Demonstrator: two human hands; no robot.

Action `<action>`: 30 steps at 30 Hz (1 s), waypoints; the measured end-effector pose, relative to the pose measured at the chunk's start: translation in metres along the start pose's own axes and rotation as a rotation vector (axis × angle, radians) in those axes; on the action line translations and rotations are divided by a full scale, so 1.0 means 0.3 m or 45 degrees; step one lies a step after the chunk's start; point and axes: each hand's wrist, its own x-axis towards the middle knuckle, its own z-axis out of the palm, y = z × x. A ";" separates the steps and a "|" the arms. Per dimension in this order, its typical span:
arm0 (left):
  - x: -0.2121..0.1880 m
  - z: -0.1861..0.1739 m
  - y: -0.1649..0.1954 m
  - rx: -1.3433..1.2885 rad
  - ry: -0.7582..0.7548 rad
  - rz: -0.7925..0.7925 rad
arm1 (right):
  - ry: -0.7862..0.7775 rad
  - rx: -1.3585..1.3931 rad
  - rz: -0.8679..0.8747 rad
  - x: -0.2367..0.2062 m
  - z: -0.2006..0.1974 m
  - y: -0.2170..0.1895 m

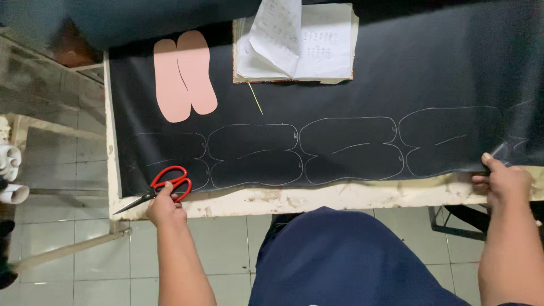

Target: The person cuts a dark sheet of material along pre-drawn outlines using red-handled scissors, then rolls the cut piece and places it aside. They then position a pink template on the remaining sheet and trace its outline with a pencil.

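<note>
A dark sheet of material (351, 85) lies across a worn white table (317, 199), with several rounded outlines (348, 150) chalked on it in a row. My left hand (164, 207) rests at the table's near left edge, its fingers on the red-handled scissors (161, 186), whose blades point left off the sheet. My right hand (501, 181) pinches the sheet's near edge at the far right, thumb on top.
Two pink sole-shaped templates (184, 76) lie on the sheet at the back left. An open notebook (297, 42) with loose paper sits at the back middle, a thin yellow stick (255, 98) below it. White pipes (10, 170) show at the left over tiled floor.
</note>
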 end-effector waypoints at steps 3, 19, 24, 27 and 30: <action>-0.037 -0.091 -0.054 0.001 0.045 0.006 | -0.058 0.022 -0.087 -0.027 -0.079 0.098; -0.148 -0.346 -0.189 0.078 0.135 0.115 | -0.087 0.016 -0.086 -0.103 -0.258 0.298; -0.086 -0.364 -0.184 0.034 0.036 0.107 | -0.118 -0.117 0.119 -0.114 -0.265 0.305; -0.067 -0.352 -0.192 0.107 0.040 0.199 | -0.174 -0.724 0.160 -0.090 -0.263 0.257; -0.059 -0.357 -0.200 -0.068 0.081 0.423 | -0.210 -1.107 0.078 -0.112 -0.223 0.158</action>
